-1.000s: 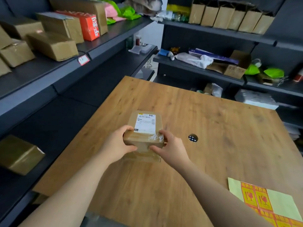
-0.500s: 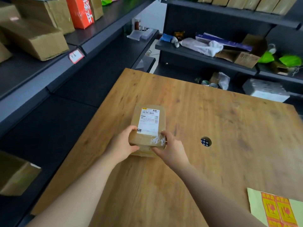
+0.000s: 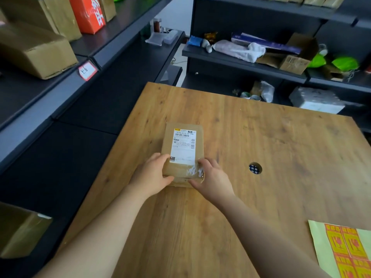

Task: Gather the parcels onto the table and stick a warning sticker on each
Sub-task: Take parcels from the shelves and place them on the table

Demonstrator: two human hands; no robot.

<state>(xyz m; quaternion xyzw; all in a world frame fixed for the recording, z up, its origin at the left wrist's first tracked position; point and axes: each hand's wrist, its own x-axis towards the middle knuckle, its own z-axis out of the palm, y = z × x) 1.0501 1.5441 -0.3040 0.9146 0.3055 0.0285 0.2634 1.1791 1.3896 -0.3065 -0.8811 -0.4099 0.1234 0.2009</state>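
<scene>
A small brown cardboard parcel (image 3: 181,151) with a white shipping label lies flat on the wooden table (image 3: 261,137), left of the middle. My left hand (image 3: 151,178) grips its near left corner and my right hand (image 3: 212,180) grips its near right corner, where clear tape shines. A sheet of orange and yellow warning stickers (image 3: 347,249) on pale green backing lies at the table's near right edge. More brown parcels (image 3: 38,51) and an orange box (image 3: 88,15) sit on the upper left shelf. Another brown parcel (image 3: 20,229) rests on the low left shelf.
Dark shelving (image 3: 60,109) runs along the left and across the back. The back shelves hold an open carton (image 3: 295,59), white cloth (image 3: 241,50), green bags (image 3: 345,63) and a white foam block (image 3: 317,100). A round cable hole (image 3: 255,168) pierces the table right of the parcel.
Both hands have lowered the parcel from above the table until it lies flat on the wood. The view has tipped downward and closer.
</scene>
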